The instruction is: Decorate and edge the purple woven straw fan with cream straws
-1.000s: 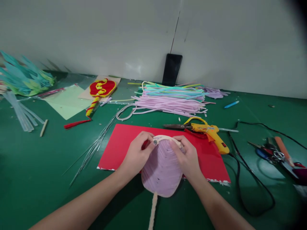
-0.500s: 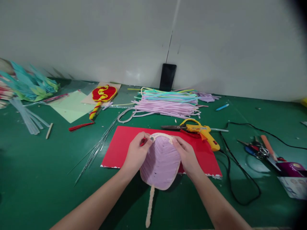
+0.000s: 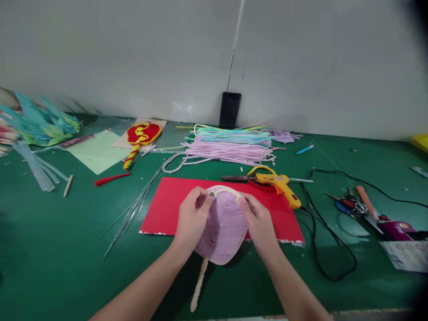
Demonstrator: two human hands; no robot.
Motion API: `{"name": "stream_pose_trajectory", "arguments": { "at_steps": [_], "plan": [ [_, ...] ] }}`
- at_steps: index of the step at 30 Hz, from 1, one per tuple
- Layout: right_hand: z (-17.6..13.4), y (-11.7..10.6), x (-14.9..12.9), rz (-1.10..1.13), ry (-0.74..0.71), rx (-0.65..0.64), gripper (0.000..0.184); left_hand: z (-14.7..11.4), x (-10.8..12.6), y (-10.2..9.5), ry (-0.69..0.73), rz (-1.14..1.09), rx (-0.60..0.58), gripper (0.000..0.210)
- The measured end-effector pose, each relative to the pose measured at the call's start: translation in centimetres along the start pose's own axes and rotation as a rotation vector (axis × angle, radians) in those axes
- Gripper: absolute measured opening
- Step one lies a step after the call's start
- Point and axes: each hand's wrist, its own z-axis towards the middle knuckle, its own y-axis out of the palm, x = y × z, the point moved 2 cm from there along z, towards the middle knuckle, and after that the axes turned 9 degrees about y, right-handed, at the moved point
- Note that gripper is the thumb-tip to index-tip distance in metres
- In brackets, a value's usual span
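A lilac hand fan (image 3: 225, 232) with a cream edge is tilted over the red board, its twisted cream handle (image 3: 199, 285) pointing down toward me. My left hand (image 3: 194, 216) is closed in a pinch at the fan's upper left edge, beside a small dark round spot. At the upper right edge, my right hand (image 3: 259, 220) pinches the same fan. Between my fingertips a cream strip (image 3: 225, 189) arches along the top of the fan. The fingers partly hide where the strip meets the edge.
Under the fan lies a red board (image 3: 163, 205), with scissors (image 3: 237, 178) and a yellow glue gun (image 3: 281, 185) on it. Lilac pipe cleaners (image 3: 227, 151), a phone (image 3: 230, 110), a red-and-yellow fan (image 3: 143, 133), wires (image 3: 137, 205) and a black cord (image 3: 317, 249) surround it.
The fan's handle has swung to the left as the fan tilts slightly. Both hands keep their pinch on its upper edge. The whole view has shifted a little.
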Motion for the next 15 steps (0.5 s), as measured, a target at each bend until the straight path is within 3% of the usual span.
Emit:
{"name": "stream_pose_trajectory", "arguments": {
  "at_steps": [8, 15],
  "plan": [
    [0.7, -0.5, -0.5, -0.108, -0.026, 0.005, 0.031, -0.1, 0.4, -0.2, 0.073, 0.051, -0.018, 0.017],
    [1.6, 0.0, -0.5, -0.031, 0.006, -0.016, 0.029, 0.1, 0.7, -0.6, 0.088, 0.067, -0.031, 0.017]
  ]
}}
